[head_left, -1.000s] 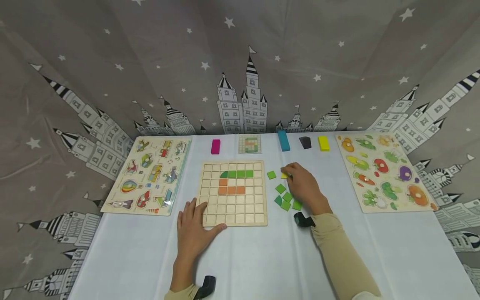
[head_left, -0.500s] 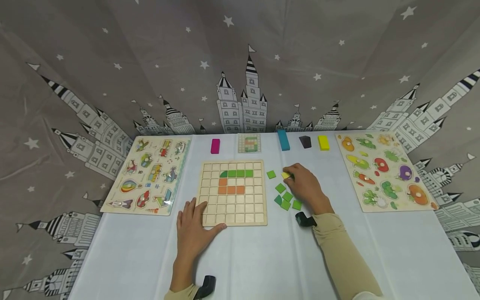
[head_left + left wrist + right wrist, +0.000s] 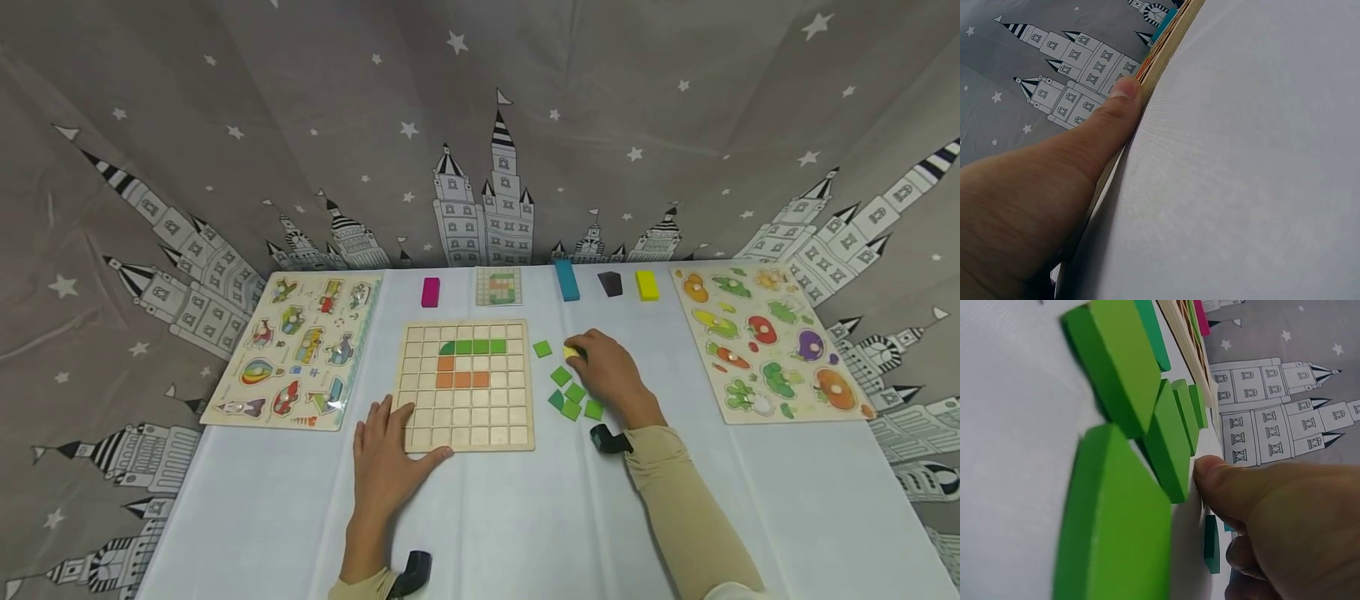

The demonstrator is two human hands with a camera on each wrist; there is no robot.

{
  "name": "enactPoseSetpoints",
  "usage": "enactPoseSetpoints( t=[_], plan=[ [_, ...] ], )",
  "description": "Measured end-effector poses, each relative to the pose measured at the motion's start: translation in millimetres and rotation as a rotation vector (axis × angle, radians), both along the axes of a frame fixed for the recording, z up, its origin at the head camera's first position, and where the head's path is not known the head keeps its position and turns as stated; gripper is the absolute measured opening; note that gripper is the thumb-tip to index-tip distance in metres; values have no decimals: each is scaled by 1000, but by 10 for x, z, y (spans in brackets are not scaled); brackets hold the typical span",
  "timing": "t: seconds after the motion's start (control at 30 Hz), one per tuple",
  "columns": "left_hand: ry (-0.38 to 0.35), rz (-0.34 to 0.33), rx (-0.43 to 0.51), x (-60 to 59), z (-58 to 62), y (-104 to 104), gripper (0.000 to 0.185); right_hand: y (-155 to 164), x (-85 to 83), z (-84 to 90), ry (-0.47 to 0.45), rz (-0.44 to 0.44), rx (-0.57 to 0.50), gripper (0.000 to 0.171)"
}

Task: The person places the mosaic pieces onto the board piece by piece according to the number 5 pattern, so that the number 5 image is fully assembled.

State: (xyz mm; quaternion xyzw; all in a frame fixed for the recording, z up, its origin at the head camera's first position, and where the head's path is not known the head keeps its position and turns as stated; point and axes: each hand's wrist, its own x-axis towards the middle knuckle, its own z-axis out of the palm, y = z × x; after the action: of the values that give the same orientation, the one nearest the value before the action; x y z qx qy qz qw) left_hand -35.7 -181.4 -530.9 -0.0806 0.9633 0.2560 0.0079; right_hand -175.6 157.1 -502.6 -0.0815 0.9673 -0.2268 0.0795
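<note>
Evidently, the fingers of the right hand (image 3: 609, 372) pinched a yellow tile (image 3: 571, 352) beside loose green tiles (image 3: 575, 393); an edge grip probably best suited level placing, while the left hand (image 3: 390, 467), fingers spread, braced the grid board (image 3: 482, 419).

gray castle-print backdrop (image 3: 300, 92), white-covered table (image 3: 495, 525)

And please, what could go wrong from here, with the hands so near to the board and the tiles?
The right hand has a yellow tile at its fingertips, close to loose green tiles, so it might knock them. The left hand touches the board; a push there could perhaps shift it and disturb the orange tiles.
</note>
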Motion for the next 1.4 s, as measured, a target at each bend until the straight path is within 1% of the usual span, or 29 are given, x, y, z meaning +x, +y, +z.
enactPoseSetpoints(
  t=[0.13,0.37,0.5,0.57,0.7,0.83,1.03,1.2,1.4],
  plan=[
    [-3,-1,-4,-2,1,3,102,-78,28,6,8,9,-25,37],
    [2,3,5,-2,14,9,101,-430,191,-11,66,139,-86,36],
    [2,1,12,1,18,18,101,-649,267,-55,72,177,-122,33],
    [2,2,10,3,16,21,101,-742,286,-75,79,185,-122,33],
    [4,2,3,4,9,26,100,-879,306,-103,104,191,-92,32],
    [6,-1,5,5,7,26,100,-959,345,-106,108,184,-63,30],
    [10,5,1,-3,5,21,101,-1031,388,-56,102,141,-80,27],
    [6,7,4,-6,7,26,100,-1063,383,-50,96,116,-74,26],
    [4,7,6,-6,5,26,101,-1082,374,-44,84,92,-110,26]
  ],
)
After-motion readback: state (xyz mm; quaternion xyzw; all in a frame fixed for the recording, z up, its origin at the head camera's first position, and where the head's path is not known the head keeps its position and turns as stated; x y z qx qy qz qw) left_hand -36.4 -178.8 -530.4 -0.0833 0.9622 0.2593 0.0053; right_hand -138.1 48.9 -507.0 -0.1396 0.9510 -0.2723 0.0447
